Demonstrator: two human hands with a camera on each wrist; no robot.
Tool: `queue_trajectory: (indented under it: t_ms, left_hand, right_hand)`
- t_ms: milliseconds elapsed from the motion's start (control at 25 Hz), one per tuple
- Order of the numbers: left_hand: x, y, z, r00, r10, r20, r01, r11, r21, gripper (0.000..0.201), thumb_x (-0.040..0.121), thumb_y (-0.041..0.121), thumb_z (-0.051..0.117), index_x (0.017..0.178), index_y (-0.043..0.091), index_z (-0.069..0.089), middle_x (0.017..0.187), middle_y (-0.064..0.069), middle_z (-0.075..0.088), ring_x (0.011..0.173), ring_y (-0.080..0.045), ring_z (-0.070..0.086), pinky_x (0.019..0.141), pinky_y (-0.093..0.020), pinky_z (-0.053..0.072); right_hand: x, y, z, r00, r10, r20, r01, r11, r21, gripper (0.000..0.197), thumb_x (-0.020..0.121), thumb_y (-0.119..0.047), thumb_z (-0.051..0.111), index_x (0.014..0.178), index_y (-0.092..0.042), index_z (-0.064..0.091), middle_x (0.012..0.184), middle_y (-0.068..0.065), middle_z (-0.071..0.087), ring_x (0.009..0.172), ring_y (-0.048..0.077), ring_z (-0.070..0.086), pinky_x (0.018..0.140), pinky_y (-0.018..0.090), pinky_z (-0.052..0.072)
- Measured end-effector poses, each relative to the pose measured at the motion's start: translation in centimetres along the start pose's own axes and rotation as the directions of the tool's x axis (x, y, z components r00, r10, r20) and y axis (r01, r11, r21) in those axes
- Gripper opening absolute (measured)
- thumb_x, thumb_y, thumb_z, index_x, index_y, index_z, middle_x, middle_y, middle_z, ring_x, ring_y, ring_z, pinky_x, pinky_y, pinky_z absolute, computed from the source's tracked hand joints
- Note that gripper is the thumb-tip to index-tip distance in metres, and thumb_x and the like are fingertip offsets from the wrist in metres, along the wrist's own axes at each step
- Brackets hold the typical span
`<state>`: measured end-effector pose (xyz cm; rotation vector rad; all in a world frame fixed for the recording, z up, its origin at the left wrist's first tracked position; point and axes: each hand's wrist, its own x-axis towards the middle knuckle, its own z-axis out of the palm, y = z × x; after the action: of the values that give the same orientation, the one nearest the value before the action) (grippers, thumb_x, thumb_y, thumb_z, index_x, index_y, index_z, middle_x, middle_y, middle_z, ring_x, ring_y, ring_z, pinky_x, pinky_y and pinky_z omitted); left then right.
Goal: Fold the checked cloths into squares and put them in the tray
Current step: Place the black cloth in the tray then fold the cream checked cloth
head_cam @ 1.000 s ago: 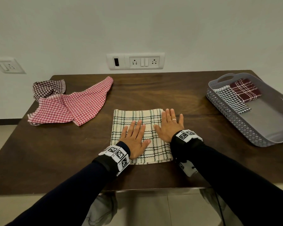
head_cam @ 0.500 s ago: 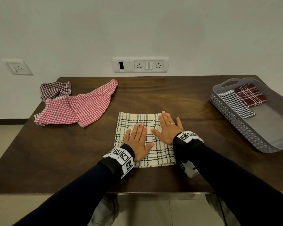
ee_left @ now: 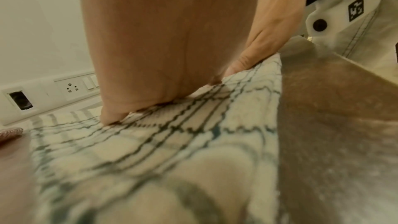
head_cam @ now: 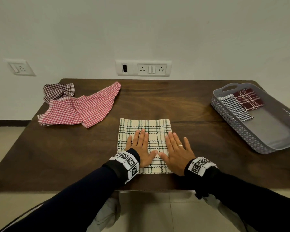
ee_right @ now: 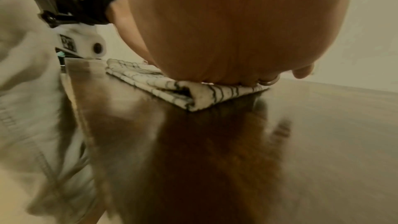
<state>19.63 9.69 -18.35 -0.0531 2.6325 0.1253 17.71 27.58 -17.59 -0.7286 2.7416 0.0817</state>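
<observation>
Both hands, left (head_cam: pixel 141 146) and right (head_cam: pixel 177 152), press flat-fingered on the cream cloth (head_cam: pixel 151 126); smooth evenly outward before folding again.

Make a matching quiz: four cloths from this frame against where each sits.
Things:
1. cream cloth with green checks
2. red-and-white gingham cloth
3. dark brown gingham cloth
4. maroon plaid cloth

Places:
A. folded inside the grey perforated plastic tray
B. bunched at the table's far left corner
C. flat under both hands
D. spread loose on the left of the dark wooden table

Pairs: 1-C, 2-D, 3-B, 4-A
</observation>
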Motion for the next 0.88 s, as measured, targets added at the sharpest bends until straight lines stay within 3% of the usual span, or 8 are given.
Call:
queue_trajectory:
  t_ms: [120, 200, 320, 400, 520, 640, 760, 880]
  left_hand:
    - [-1.1, 0.3, 0.2, 0.999, 0.01, 0.045, -0.011, 0.999, 0.033, 0.088, 0.096, 0.067, 0.014, 0.153, 0.012, -0.023, 0.157, -0.004, -0.036, 0.145, -0.023, -0.032, 0.12, -0.05, -0.013]
    - [-2.1, 0.5, 0.1, 0.998, 0.02, 0.065, -0.024, 0.998, 0.055, 0.089, 0.095, 0.068, 0.016, 0.153, 0.012, -0.024, 0.157, -0.005, -0.037, 0.146, -0.023, -0.032, 0.121, -0.05, -0.011]
    - [-3.9, 1.0, 0.1, 0.992, 0.038, 0.122, -0.045, 0.998, 0.051, 0.101, 0.09, 0.075, 0.026, 0.154, 0.013, -0.021, 0.157, -0.005, -0.036, 0.146, -0.025, -0.031, 0.121, -0.05, -0.009]
    - [-4.5, 1.3, -0.1, 0.982, 0.048, 0.182, -0.063, 0.995, 0.079, 0.109, 0.086, 0.08, 0.03, 0.154, 0.012, -0.02, 0.157, -0.006, -0.036, 0.147, -0.028, -0.029, 0.122, -0.051, -0.007]
    - [-5.0, 0.9, -3.0, 0.96, 0.125, 0.25, -0.144, 0.988, 0.059, 0.098, 0.091, 0.074, 0.034, 0.158, 0.012, -0.002, 0.163, -0.01, -0.02, 0.152, -0.032, -0.011, 0.122, -0.051, 0.007]
    - [-5.1, -1.3, -7.1, 0.944, 0.24, 0.227, -0.21, 0.966, -0.147, 0.068, 0.098, 0.061, 0.035, 0.147, 0.015, 0.045, 0.159, -0.008, 0.034, 0.14, -0.027, 0.039, 0.114, -0.043, 0.032]
    - [-4.9, -4.0, -8.7, 0.958, 0.237, 0.158, -0.122, 0.843, -0.523, 0.061, 0.1, 0.057, 0.036, 0.127, 0.011, 0.064, 0.134, -0.005, 0.063, 0.118, -0.019, 0.062, 0.105, -0.037, 0.046]
    - [-4.7, -5.7, -8.3, 0.964, 0.185, 0.191, 0.037, 0.618, -0.785, 0.071, 0.098, 0.061, 0.03, 0.112, 0.002, 0.068, 0.111, -0.011, 0.074, 0.103, -0.027, 0.071, 0.098, -0.039, 0.052]
  right_hand:
    - [-2.8, -0.5, 0.9, 0.992, -0.124, 0.031, 0.126, 0.99, -0.066, 0.111, 0.065, -0.072, -0.032, 0.156, -0.011, -0.011, 0.163, 0.006, -0.02, 0.15, 0.02, -0.019, 0.119, 0.044, -0.015]
    - [-4.3, -0.3, 1.4, 0.977, -0.206, 0.047, 0.209, 0.976, -0.067, 0.114, 0.075, -0.086, -0.006, 0.156, -0.005, -0.004, 0.162, 0.013, -0.015, 0.152, 0.026, -0.011, 0.12, 0.041, -0.014]
    - [-6.2, 0.1, 1.9, 0.972, -0.206, 0.116, 0.22, 0.967, -0.131, 0.131, 0.059, -0.091, 0.054, 0.144, 0.008, 0.041, 0.151, 0.029, 0.037, 0.138, 0.041, 0.04, 0.116, 0.051, 0.024]
    - [-6.8, -0.1, 2.2, 0.966, -0.251, 0.065, 0.259, 0.953, -0.156, 0.128, 0.05, -0.076, 0.077, 0.142, 0.007, 0.045, 0.15, 0.03, 0.034, 0.136, 0.042, 0.044, 0.108, 0.053, 0.042]
    - [-7.3, 0.3, 0.1, 0.926, -0.369, 0.084, 0.374, 0.926, -0.054, 0.084, 0.094, -0.053, 0.054, 0.156, -0.008, 0.021, 0.163, 0.017, 0.005, 0.15, 0.035, 0.017, 0.12, 0.046, 0.026]
    - [-6.0, 2.2, -2.4, 0.904, -0.42, -0.08, 0.422, 0.847, 0.322, 0.032, 0.097, -0.045, 0.052, 0.122, -0.03, 0.065, 0.128, -0.004, 0.066, 0.114, 0.015, 0.063, 0.095, 0.039, 0.051]
    - [-3.6, 3.8, -3.5, 0.966, -0.197, -0.167, 0.258, 0.749, 0.611, 0.021, 0.092, -0.039, 0.066, 0.089, -0.019, 0.073, 0.085, -0.005, 0.074, 0.082, 0.011, 0.068, 0.078, 0.036, 0.054]
    - [-1.1, 3.7, -3.8, 0.988, -0.113, -0.102, 0.148, 0.563, 0.813, 0.019, 0.092, -0.034, 0.068, 0.101, -0.019, 0.075, 0.098, -0.009, 0.077, 0.095, 0.007, 0.071, 0.093, 0.036, 0.054]
